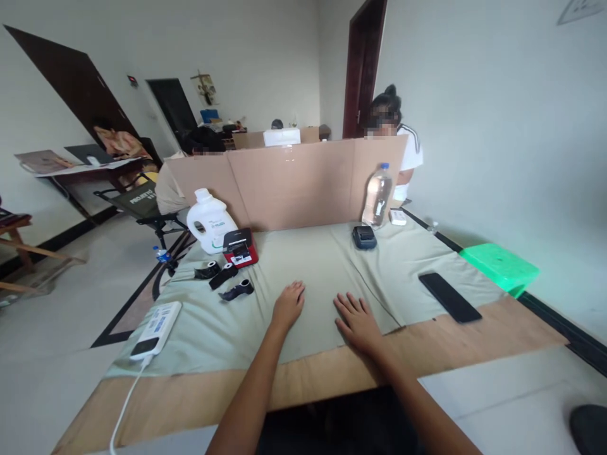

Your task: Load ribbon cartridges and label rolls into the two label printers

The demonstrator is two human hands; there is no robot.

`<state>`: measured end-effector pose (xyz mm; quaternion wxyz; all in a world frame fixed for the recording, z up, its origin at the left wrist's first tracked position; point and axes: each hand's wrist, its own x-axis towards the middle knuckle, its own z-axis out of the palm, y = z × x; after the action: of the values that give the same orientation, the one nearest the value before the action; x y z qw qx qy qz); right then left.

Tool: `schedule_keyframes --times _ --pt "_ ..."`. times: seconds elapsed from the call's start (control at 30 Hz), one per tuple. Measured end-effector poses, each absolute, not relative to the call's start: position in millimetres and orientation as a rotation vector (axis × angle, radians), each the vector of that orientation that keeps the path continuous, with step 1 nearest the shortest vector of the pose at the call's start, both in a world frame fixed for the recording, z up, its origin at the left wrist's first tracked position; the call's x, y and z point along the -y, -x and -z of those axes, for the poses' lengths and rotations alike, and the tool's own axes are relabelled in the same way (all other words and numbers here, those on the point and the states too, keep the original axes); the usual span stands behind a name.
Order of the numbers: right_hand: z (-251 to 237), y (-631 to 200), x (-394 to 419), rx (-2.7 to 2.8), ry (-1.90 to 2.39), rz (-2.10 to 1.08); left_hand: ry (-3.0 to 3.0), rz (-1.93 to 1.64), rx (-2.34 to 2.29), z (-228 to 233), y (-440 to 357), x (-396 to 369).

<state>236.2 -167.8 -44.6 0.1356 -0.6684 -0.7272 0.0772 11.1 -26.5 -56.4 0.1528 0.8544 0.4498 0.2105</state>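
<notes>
My left hand (288, 304) rests on the pale green cloth (303, 253) with its fingers stretched out close together. Beside it, my right hand (358, 322) lies palm down, fingers spread. Neither hand holds anything. To the left of my left hand are several rolls of black tape-like material (237, 290). Behind them stands a small red and black box-shaped device (240, 248), perhaps a label printer. A dark compact device (364, 237) sits beyond my right hand. Farther right, a black smartphone (449, 297) lies on the cloth.
A cardboard screen (294, 183) stands across the table's back. Near it are a white jug (211, 221), a clear bottle (378, 196) and a small white box (397, 217). A corded power strip (157, 328) lies left. A green stool (500, 265) stands right. Several people sit beyond.
</notes>
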Motion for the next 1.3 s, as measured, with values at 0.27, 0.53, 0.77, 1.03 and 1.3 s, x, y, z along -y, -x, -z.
schedule_keyframes --times 0.27,0.53,0.77,1.03,1.3 --pt "38 -239 169 2.111 1.938 -0.282 -2.482 -0.555 -1.416 66 -6 55" --pt "34 -239 168 2.089 1.928 -0.322 -2.479 -0.497 -1.505 66 -1 77" --pt "40 -240 168 2.102 1.943 -0.273 -2.514 -0.44 -1.535 64 -2 79" --pt "40 -240 168 2.126 1.956 -0.266 -2.512 -0.37 -1.564 62 -4 80" --pt "38 -237 166 2.129 2.0 -0.262 -2.492 -0.382 -1.549 58 -2 80"
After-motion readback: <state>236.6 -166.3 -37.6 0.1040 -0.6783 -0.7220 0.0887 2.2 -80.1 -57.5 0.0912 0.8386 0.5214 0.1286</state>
